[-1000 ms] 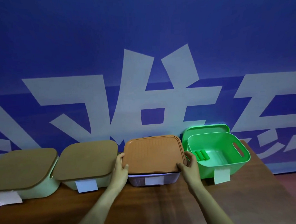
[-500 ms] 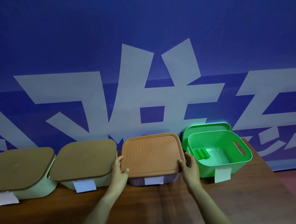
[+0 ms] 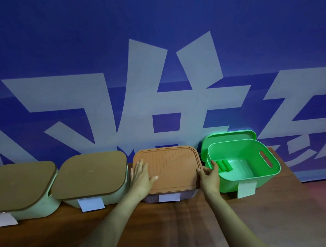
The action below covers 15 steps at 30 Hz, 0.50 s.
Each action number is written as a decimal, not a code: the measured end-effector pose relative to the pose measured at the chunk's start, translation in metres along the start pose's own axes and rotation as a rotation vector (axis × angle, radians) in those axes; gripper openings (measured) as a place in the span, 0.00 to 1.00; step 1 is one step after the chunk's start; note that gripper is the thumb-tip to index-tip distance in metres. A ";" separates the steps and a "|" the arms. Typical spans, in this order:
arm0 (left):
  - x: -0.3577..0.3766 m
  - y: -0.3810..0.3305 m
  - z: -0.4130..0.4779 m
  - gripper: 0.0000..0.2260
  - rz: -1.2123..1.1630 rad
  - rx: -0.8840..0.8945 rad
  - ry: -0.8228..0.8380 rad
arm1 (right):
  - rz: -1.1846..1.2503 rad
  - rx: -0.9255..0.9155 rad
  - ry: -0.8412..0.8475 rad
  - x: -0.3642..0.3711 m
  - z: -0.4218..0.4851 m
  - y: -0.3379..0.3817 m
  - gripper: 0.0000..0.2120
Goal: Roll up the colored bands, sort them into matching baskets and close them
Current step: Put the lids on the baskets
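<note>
An orange ribbed lid (image 3: 171,165) lies on a pale purple basket (image 3: 188,194) in the middle of the row. My left hand (image 3: 142,177) rests flat on the lid's left part, fingers straight. My right hand (image 3: 209,176) touches the lid's right edge with loosely bent fingers. To the right stands an open green basket (image 3: 253,181) with rolled green bands (image 3: 223,165) inside at its left wall. Its green lid (image 3: 229,137) leans upright behind it against the wall.
Two pale green baskets with brown lids (image 3: 92,174) (image 3: 22,185) stand closed at the left. White paper labels (image 3: 91,204) hang on the baskets' fronts. All sit on a brown wooden table (image 3: 180,224) against a blue wall with large pale lettering.
My left hand slid from the lid's left edge up onto its top. My right hand loosened at the lid's right edge. The lid sits lower on the purple basket.
</note>
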<state>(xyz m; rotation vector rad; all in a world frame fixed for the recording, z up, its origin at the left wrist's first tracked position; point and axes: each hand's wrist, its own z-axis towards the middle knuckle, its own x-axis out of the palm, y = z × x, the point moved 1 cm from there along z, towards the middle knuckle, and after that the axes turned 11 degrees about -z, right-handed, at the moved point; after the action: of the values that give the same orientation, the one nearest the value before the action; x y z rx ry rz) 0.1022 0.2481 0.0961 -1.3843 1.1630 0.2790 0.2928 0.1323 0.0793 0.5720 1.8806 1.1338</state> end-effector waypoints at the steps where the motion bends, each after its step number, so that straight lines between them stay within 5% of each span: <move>1: 0.000 -0.004 0.004 0.33 0.017 0.026 0.031 | -0.020 -0.001 0.000 0.001 0.001 0.001 0.24; 5: 0.002 -0.012 0.016 0.36 0.071 0.066 0.053 | -0.241 -0.037 0.030 0.005 0.013 0.008 0.12; 9: 0.004 -0.021 0.023 0.38 0.141 0.076 0.014 | -0.483 -0.082 0.115 0.012 0.028 0.024 0.17; 15: 0.002 -0.017 0.036 0.50 0.090 0.048 0.101 | -0.458 -0.028 0.194 0.024 0.050 0.049 0.19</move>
<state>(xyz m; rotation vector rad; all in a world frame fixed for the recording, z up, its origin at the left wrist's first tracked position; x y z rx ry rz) 0.1326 0.2733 0.0973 -1.3183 1.3101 0.2454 0.3196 0.1980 0.1000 0.0049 2.0194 0.9315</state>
